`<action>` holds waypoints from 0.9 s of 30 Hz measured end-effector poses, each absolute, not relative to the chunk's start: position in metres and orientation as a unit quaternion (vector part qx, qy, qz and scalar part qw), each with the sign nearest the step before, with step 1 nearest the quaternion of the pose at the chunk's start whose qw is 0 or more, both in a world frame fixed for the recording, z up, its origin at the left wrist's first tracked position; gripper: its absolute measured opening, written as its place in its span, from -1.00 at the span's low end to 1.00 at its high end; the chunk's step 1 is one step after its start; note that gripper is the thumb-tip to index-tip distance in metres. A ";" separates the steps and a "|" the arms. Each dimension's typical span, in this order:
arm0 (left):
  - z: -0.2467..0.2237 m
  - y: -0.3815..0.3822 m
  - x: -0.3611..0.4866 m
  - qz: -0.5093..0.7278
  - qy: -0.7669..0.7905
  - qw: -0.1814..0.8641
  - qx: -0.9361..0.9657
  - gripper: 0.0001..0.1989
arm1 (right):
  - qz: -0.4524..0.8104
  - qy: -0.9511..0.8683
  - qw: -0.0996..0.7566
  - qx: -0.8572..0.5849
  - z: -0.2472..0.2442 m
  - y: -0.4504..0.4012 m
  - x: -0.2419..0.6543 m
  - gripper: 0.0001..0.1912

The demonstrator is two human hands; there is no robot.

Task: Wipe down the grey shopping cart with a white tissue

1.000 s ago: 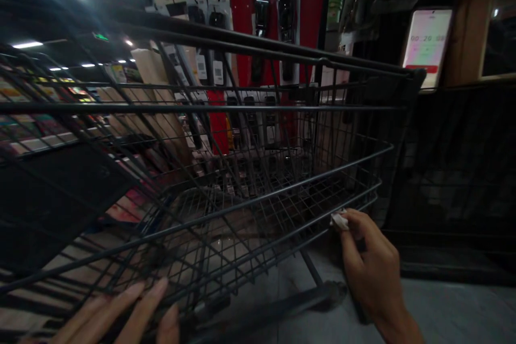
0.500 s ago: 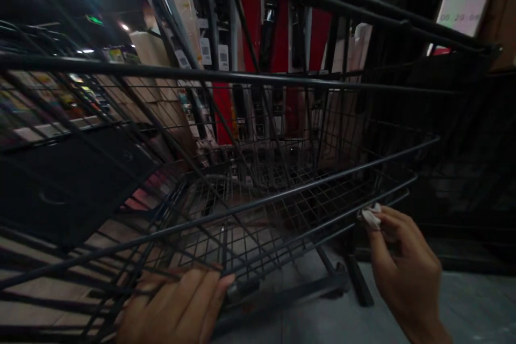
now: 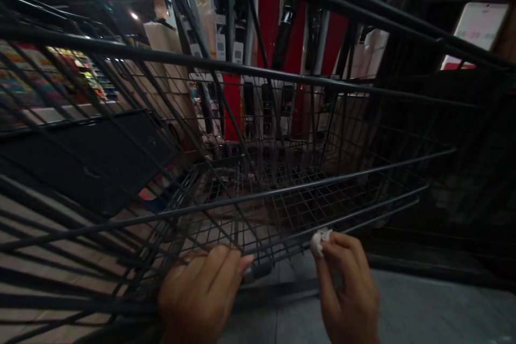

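Two hands: left [image 3: 201, 293] curled over cart [image 3: 258, 201] bars; right [image 3: 349, 285] pinching white wad [image 3: 320, 242] against lower bar.

Packaged goods [image 3: 239, 16] behind cart basket [image 3: 278, 191].

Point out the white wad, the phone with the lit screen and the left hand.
White wad [image 3: 317, 243]: head view, its pale crumpled middle.
Phone [image 3: 478, 28]: head view, its lit screen.
Left hand [image 3: 197, 296]: head view, back of the hand.
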State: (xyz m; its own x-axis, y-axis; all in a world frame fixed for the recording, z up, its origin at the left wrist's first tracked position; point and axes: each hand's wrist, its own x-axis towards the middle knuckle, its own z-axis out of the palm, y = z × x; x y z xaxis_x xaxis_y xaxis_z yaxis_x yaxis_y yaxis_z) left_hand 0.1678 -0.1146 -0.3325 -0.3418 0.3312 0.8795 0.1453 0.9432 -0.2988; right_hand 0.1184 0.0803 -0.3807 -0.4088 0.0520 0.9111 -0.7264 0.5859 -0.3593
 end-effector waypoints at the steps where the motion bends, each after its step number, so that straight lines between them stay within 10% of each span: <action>1: -0.333 -0.114 0.168 0.082 -0.817 0.553 -0.143 -0.73 | 0.397 -0.735 0.493 0.242 -0.381 0.075 0.120 -0.84; 27: -0.332 -0.117 0.173 0.108 -0.826 0.537 -0.134 -0.78 | 0.364 -0.755 0.442 0.320 -0.391 0.050 0.130 -0.73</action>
State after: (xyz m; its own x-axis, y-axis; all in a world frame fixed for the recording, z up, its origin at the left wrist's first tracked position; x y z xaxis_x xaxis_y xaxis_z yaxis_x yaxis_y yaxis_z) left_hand 0.1735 -0.1174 -0.3322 -0.3875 0.3367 0.8582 0.1047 0.9410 -0.3219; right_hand 0.1302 0.0496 -0.3909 -0.4040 -0.1614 0.9004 -0.8051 0.5299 -0.2663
